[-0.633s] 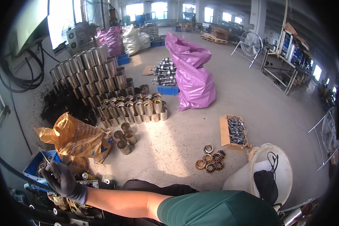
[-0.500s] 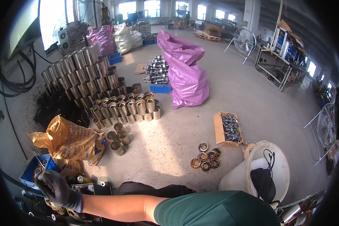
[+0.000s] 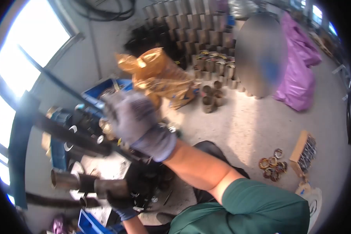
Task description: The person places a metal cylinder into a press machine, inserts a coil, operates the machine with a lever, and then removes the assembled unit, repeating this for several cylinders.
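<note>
My left hand (image 3: 122, 201), in a dark glove, grips a short metal cylinder (image 3: 108, 187) low on the left. Another open-ended metal cylinder (image 3: 65, 180) lies in line with it, a dark band between them. Higher up is my right hand (image 3: 134, 119), in a grey glove, blurred by motion with its fingers curled. A thin dark bar (image 3: 62, 85) runs down from the window side to these fingers; whether they hold it is hidden by the blur. Under my right hand lies a thick dark round bar (image 3: 74, 134).
Behind my right hand stand a blue bin (image 3: 95, 91) and a crumpled brown paper sack (image 3: 163, 80). Several metal cylinders (image 3: 212, 97) stand on the floor, with stacked rows behind. To the right are wire-wound rings (image 3: 273, 163), a carton of metal parts (image 3: 299, 154) and a purple sack (image 3: 300, 74).
The view has swung to the left and down. My left hand and the cylinder it grips have come into sight. My right hand now appears higher and farther right in the picture.
</note>
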`<state>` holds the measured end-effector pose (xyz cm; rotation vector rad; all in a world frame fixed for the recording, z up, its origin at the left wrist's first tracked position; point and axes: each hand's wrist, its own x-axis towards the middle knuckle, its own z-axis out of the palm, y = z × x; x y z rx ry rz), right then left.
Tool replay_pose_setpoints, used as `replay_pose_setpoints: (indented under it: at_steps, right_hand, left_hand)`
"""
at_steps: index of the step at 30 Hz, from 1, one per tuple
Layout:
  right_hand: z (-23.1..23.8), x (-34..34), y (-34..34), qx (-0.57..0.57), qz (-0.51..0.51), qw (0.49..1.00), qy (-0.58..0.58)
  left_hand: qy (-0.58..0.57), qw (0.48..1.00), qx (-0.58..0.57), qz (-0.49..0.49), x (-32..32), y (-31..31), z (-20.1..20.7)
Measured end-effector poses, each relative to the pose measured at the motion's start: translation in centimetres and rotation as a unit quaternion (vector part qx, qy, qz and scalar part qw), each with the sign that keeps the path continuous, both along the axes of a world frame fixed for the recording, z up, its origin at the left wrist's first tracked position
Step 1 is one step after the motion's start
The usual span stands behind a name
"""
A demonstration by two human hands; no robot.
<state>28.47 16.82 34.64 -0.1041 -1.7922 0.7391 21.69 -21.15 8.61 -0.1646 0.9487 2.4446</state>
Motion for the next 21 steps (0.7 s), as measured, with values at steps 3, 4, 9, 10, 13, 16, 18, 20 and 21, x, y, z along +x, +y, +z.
replay_pose_setpoints:
  at_steps: [3,4,9,10,13,16,18,20,21]
  right_hand:
    - [0.6,0.5,0.5,0.021,0.018,0.999,0.026]
    - [0.4,0.8,0.6,0.016,0.017,0.999,0.036]
    - [0.1,2.1,-0.5,-0.058,0.090,0.993,-0.051]
    - [0.2,2.3,-0.8,-0.070,0.108,0.991,-0.046]
    - [0.6,2.6,-1.0,-0.054,0.104,0.991,-0.057]
    - [0.6,2.4,-0.3,-0.048,0.105,0.992,-0.050]
    - [0.7,2.4,-0.2,-0.039,0.094,0.993,-0.067]
    - [1.0,2.6,-0.1,-0.034,0.091,0.993,-0.067]
    - [1.2,2.8,-0.1,-0.028,0.087,0.994,-0.068]
  left_hand:
    - [0.213,0.953,-0.102,0.189,2.6,1.7,6.2]
    - [0.274,0.927,-0.124,0.223,3.1,2.3,8.0]
    - [0.491,0.762,-0.230,0.355,1.8,0.5,18.5]
    - [0.506,0.752,-0.242,0.347,1.3,-0.5,20.1]
    - [0.549,0.669,-0.299,0.402,-2.7,-5.1,23.4]
    - [0.524,0.666,-0.299,0.440,-6.5,-4.2,26.5]
    - [0.442,0.692,-0.327,0.468,-7.9,-2.9,28.0]
    - [0.415,0.695,-0.355,0.467,-9.3,-2.9,29.1]
    - [0.396,0.693,-0.375,0.472,-10.5,-3.3,29.4]
